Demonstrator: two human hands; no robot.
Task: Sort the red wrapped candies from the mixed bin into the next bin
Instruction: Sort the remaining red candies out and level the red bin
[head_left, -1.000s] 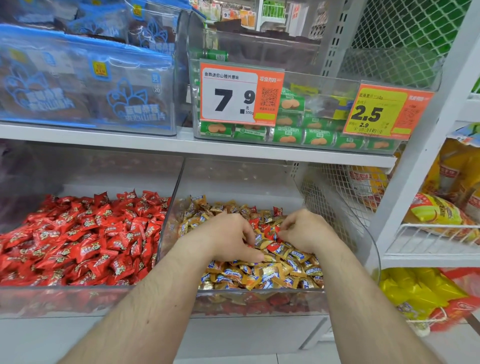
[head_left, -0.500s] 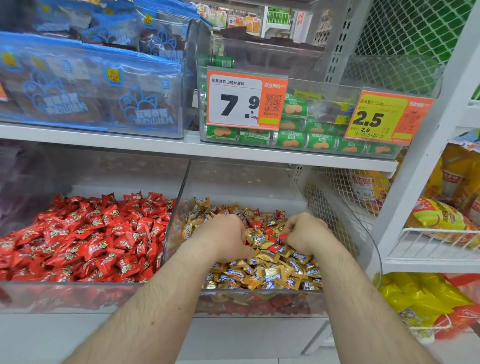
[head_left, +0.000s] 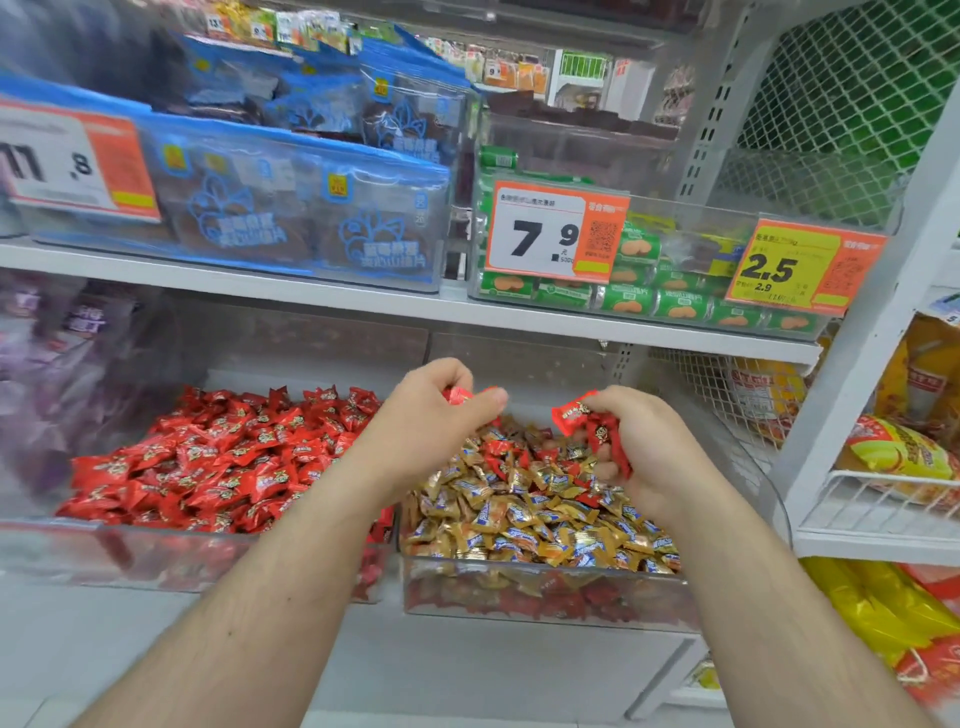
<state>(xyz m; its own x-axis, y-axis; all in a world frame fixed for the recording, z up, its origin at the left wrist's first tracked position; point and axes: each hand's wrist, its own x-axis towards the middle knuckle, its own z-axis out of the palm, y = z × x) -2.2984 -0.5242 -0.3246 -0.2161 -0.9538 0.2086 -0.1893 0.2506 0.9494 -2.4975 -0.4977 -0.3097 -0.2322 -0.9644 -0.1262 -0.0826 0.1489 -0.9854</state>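
Both hands now hang lifted above the mixed bin (head_left: 545, 592), where a second ago they were dug into the candy pile, and each has come up with red candies.

Bare forearms reach in from the bottom edge and angle toward each other. Under the fingers lies the mixed bin, clear-walled, filled with gold candies (head_left: 545, 525) and a few red ones scattered at the back, just below the fingertips. The right hand (head_left: 644, 447) has its fingers curled round a bunch of red candies (head_left: 597, 428); one wrapper sticks out past the thumb toward the left hand, others poke out below the fingers. The left hand (head_left: 431, 415) is curled too, back of the hand up, pinching red wrappers (head_left: 460, 396) that show at its fingertips; how many I cannot tell. It hangs over the wall between the two bins.

Left of the left hand's fingers, the red bin (head_left: 156, 551) is heaped with red candies of the same kind; their print is too small to read.

Beyond the fingers, on the upper shelf (head_left: 363, 306), a white and orange tag (head_left: 556, 231) reads "7.9", with a QR code, in front of green rolls (head_left: 623, 299). To its right a yellow tag (head_left: 802, 267) reads "2.5" and "2.9". Far left, another tag (head_left: 78, 161) ends in ".8", beside blue bags (head_left: 296, 208) with Chinese print.
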